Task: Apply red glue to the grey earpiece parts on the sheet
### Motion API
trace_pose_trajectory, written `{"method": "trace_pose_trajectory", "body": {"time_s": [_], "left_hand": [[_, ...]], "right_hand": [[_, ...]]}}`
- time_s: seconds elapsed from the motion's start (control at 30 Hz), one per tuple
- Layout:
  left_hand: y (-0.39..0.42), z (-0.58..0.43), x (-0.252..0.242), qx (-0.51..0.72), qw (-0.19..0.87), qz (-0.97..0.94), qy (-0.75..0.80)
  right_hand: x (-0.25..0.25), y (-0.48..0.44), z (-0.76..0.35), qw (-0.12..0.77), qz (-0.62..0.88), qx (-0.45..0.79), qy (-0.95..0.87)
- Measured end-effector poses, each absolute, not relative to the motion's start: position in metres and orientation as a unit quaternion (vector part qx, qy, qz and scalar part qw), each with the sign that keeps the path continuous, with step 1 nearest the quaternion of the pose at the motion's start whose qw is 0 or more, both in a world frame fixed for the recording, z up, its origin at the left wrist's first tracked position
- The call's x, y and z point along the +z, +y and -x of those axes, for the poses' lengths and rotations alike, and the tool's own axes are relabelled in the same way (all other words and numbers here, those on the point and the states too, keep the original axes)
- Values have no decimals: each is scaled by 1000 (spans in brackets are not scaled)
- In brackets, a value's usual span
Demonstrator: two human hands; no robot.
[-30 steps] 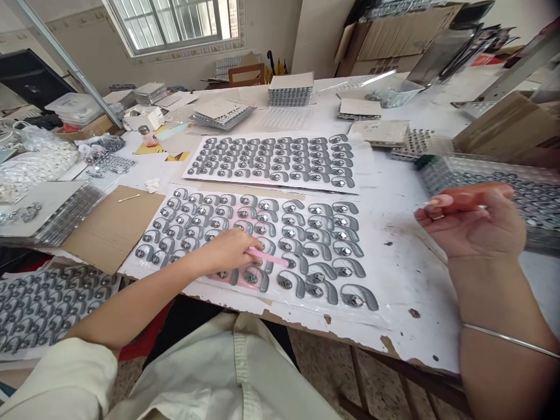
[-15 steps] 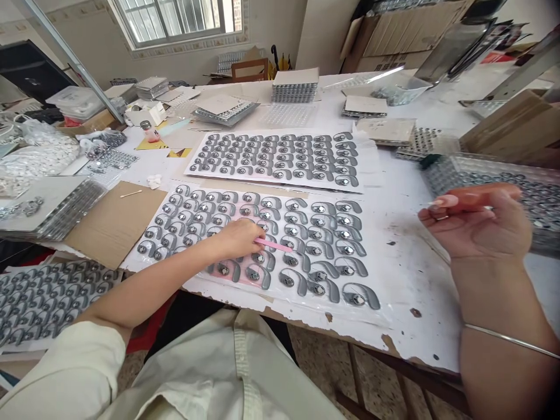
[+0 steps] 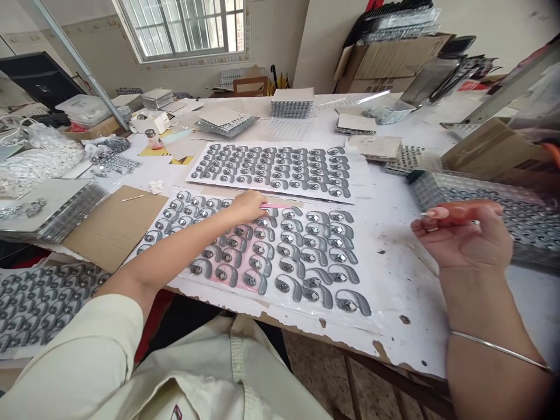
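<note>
My left hand (image 3: 248,207) is closed around a thin pink stick (image 3: 276,206), which points right over the far edge of the near sheet. That near sheet (image 3: 365,297) lies at the table's front and carries rows of grey hook-shaped pieces (image 3: 353,302), each with a shiny round stone at one end. Raised over the right side of the table, my right hand (image 3: 475,242) grips a reddish-orange soft tube (image 3: 466,211) whose narrow tip points left. Its far end is partly hidden by my fingers. Behind the near sheet lies a second sheet (image 3: 192,175) of similar pieces.
Brown cardboard (image 3: 105,224) with a cotton swab (image 3: 132,198) lies at left, beside stacked trays (image 3: 74,204). A small jar (image 3: 153,139) stands farther back. Packed clear trays (image 3: 459,189) and a cardboard box (image 3: 485,149) sit at right. More stacks (image 3: 292,104) line the back.
My left hand has moved away from me with the pink stick, from the middle of the near sheet to its far edge. My right hand still holds the tube; the view has shifted slightly.
</note>
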State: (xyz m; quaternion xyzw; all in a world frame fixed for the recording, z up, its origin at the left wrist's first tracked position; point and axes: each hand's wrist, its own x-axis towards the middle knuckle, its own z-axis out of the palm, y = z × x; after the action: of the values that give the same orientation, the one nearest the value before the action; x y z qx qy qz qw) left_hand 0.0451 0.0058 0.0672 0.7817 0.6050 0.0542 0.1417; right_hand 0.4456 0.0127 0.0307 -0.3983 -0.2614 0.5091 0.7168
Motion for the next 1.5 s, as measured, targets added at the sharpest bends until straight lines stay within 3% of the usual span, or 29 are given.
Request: {"method": "trace_pose_trajectory", "body": {"time_s": [0.33,0.77,1.5], "left_hand": [[19,-49,65,6,149,-811,566],[27,-110,61,33,184,-791,582],[23,-105,62,52,190,-802,564]], "right_hand": [[32,14,-447,709,403,511,-272],[25,17,-458,717,388,513,-268],[28,15,-457,718,388,514,-264]]}}
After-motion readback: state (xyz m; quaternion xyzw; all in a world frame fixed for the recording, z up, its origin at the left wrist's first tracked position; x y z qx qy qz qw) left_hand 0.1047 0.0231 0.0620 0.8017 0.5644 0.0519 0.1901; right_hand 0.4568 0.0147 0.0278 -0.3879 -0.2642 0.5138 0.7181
